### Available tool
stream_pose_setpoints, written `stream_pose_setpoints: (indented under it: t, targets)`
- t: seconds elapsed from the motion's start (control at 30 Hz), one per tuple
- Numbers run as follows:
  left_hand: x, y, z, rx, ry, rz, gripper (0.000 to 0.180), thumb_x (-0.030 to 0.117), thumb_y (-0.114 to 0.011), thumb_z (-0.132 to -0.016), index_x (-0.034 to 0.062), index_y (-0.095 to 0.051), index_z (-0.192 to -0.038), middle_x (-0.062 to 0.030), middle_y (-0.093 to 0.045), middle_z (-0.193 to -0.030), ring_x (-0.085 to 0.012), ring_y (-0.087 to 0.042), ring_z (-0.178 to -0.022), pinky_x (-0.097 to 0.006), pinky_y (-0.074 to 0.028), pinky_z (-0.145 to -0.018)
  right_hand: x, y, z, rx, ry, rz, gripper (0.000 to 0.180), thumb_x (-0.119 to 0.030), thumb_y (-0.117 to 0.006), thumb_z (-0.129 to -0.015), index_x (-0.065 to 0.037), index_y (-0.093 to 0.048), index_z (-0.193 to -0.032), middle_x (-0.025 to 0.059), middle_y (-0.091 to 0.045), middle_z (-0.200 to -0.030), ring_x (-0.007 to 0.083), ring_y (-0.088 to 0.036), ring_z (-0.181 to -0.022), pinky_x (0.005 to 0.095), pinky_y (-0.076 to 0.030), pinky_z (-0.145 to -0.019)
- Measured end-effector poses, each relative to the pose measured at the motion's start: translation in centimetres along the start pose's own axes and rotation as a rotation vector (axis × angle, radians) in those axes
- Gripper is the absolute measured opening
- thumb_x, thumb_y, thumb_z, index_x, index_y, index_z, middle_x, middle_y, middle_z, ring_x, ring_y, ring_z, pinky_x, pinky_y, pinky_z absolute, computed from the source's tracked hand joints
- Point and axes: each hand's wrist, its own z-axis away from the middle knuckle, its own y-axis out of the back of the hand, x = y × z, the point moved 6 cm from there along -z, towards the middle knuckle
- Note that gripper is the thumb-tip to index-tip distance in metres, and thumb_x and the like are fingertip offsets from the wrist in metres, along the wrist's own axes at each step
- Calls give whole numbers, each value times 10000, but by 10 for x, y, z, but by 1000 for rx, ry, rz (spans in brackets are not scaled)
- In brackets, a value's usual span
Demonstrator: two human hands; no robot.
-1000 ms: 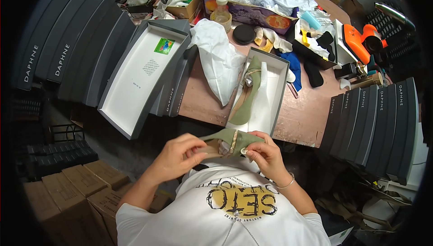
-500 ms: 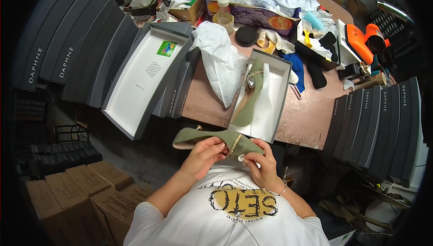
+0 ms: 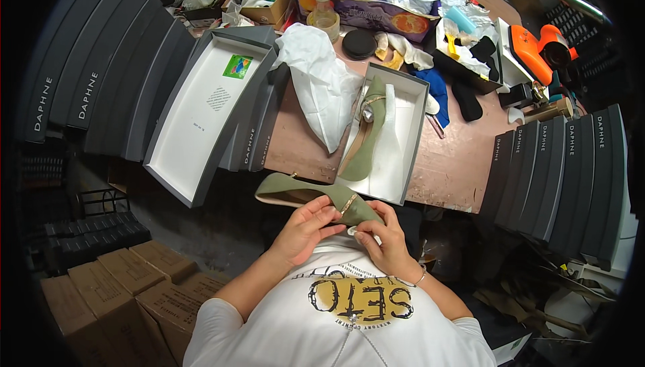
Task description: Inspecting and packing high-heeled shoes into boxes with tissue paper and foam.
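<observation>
Just above my lap I hold a green flat shoe (image 3: 285, 186) with a gold band across its front. My left hand (image 3: 304, 232) is closed on the shoe's near side by the band. Around its right end my right hand (image 3: 384, 240) is closed, with thumb and fingers bent in. A small white crumpled piece (image 3: 352, 230) shows by the right fingertips; whether they grip it is unclear. The matching green shoe (image 3: 363, 158) lies in an open grey shoebox (image 3: 418, 132) on the table, beside white paper (image 3: 390, 135).
Left of the shoebox leans its lid (image 3: 191, 125), white inside. White tissue paper (image 3: 312, 81) lies between them. Grey shoeboxes stand in rows at left (image 3: 101, 64) and right (image 3: 561, 172). A purple carton (image 3: 366, 12), a black round lid (image 3: 359, 44) and an orange tool (image 3: 527, 54) sit farther back.
My right hand has shifted slightly left and closed in around the shoe's right end. Less of the white piece shows. The shoe remains in both hands; the whole view has shifted slightly.
</observation>
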Motion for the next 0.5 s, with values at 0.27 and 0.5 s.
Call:
stream_pose_setpoints:
  t: [0.27,0.5]
  targets:
    - [26,-19,11,159,-441,-1092,571,167,-820,-751,-18,-556,-1222,-97,-600,-1033,-185,-614,-885,-302,-522,-793,7,-6,8,-176,-227,-301,96,-102,-666,-901,-28,-625,-946,177,-457,-1286,235,-548,-1095,323,-452,-918]
    - [30,-17,24,224,-469,-1392,701,304,-860,-668,-43,-570,-1203,-147,-554,-1034,-278,-575,-972,-369,-484,-837,7,-19,16,-482,-360,-547,108,-136,-600,-955,-29,-607,-974,141,-559,-1242,174,-573,-1033,299,-453,-907]
